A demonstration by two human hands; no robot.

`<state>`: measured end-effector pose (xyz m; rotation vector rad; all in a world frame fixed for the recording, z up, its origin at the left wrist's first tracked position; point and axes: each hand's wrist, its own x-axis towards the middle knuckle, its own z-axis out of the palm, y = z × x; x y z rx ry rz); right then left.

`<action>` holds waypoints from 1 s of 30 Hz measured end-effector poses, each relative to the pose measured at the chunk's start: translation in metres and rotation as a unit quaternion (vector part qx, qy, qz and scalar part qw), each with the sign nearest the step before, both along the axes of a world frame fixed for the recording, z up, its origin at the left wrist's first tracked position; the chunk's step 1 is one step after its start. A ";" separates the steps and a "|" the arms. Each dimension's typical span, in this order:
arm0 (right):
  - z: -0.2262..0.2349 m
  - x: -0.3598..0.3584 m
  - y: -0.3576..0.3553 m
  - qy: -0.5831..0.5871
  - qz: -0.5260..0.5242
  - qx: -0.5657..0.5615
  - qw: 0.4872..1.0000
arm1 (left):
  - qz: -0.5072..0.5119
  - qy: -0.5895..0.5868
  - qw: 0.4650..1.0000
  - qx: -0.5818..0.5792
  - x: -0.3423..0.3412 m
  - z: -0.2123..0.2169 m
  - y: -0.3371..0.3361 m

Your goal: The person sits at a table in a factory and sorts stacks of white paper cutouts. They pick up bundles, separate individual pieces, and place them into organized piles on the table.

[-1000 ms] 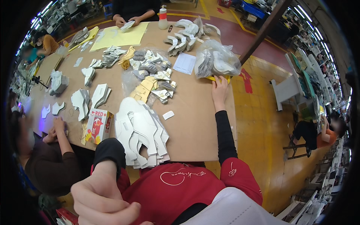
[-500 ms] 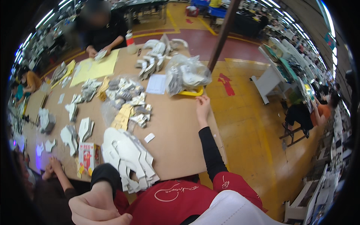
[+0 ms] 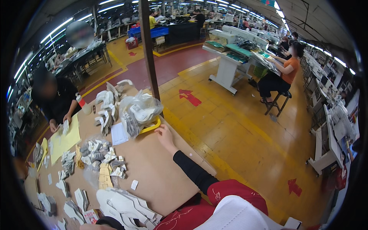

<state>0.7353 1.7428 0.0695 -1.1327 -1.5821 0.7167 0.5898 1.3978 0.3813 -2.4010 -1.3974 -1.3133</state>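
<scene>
On the brown tabletop point(image 3: 168, 165), my right hand point(image 3: 165, 138) is stretched forward at the far right edge, fingers loosely bent. Its fingertips are beside the rim of a yellow basket point(image 3: 152, 127); whether they touch it I cannot tell. A clear plastic bag point(image 3: 138, 111) of pale cut pieces lies on the basket. Only a sliver of my left hand point(image 3: 94, 227) shows at the lower edge, by its black cuff; its fingers are out of view. Close to that cuff are a stack of large white cut pieces point(image 3: 124, 207) and a red-and-white box point(image 3: 91, 216).
A white paper sheet point(image 3: 119, 134) and a heap of small grey and cream pieces point(image 3: 101, 151) lie mid-table. Across it, a person point(image 3: 57, 97) handles pieces over yellow sheets point(image 3: 65, 138). A brown post point(image 3: 148, 53) rises past the table's far corner.
The view has swung right and up, so the table sits farther left and more aisle shows. My left hand has nearly left the picture. My right hand remains beside the basket.
</scene>
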 end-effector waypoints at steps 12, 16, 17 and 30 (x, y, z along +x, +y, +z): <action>0.005 0.003 -0.001 0.004 0.000 -0.003 1.000 | 0.008 0.011 0.999 -0.053 0.008 -0.020 0.028; -0.002 0.004 0.000 -0.056 -0.014 0.032 0.998 | 0.007 0.009 0.999 -0.049 0.012 -0.029 0.020; -0.004 0.005 0.001 -0.061 -0.009 0.051 0.997 | 0.010 0.007 0.999 -0.049 0.014 -0.033 0.018; -0.011 0.011 0.016 -0.057 0.088 0.008 0.994 | -0.073 -0.005 0.997 0.033 0.067 -0.053 0.047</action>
